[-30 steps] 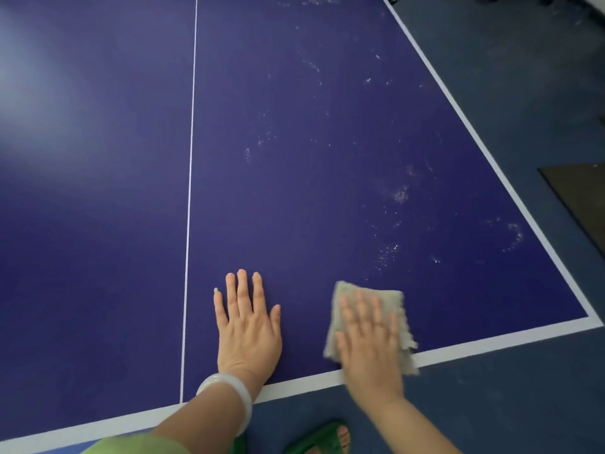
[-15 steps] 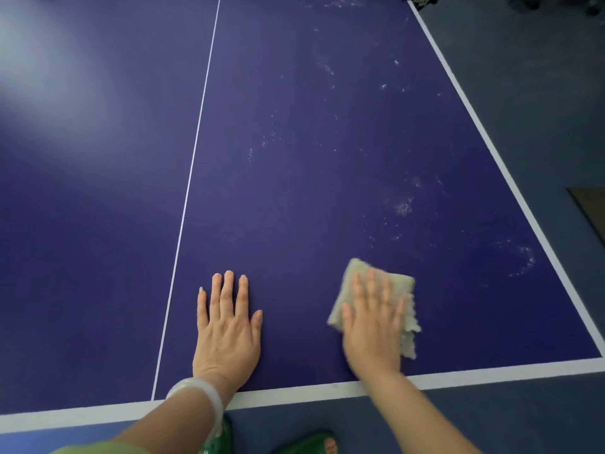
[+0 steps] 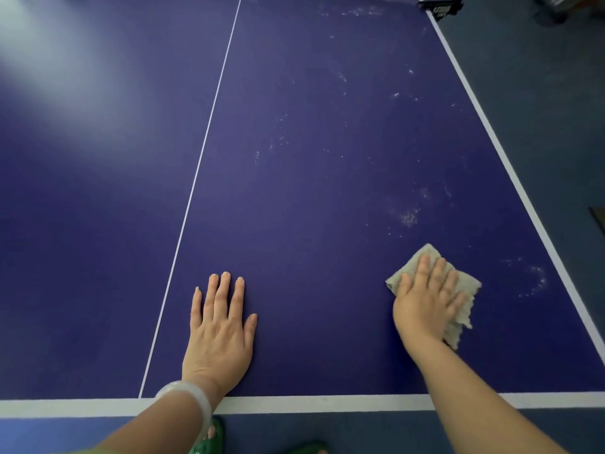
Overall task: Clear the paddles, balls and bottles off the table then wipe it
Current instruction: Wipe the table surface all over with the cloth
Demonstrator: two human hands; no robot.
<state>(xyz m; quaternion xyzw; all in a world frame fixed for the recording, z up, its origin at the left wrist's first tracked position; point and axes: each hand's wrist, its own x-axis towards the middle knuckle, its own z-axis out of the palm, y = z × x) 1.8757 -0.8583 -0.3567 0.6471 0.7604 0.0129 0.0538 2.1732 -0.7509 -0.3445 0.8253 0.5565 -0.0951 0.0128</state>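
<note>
The dark blue table-tennis table fills the head view, with a white centre line and white edge lines. My right hand presses flat, fingers straight, on a folded grey cloth near the table's right side. My left hand lies flat on the bare table near the front edge, fingers straight, a pale bangle on its wrist. No paddles, balls or bottles show on the surface.
Whitish dusty smudges dot the right half, some just right of the cloth. A black net clamp sits at the far right edge. Blue-grey floor runs along the right side. Green slippers show below the front edge.
My right hand has slid the cloth to the right and farther onto the table. My left hand stays pressed flat in its place. The camera view has shifted slightly.
</note>
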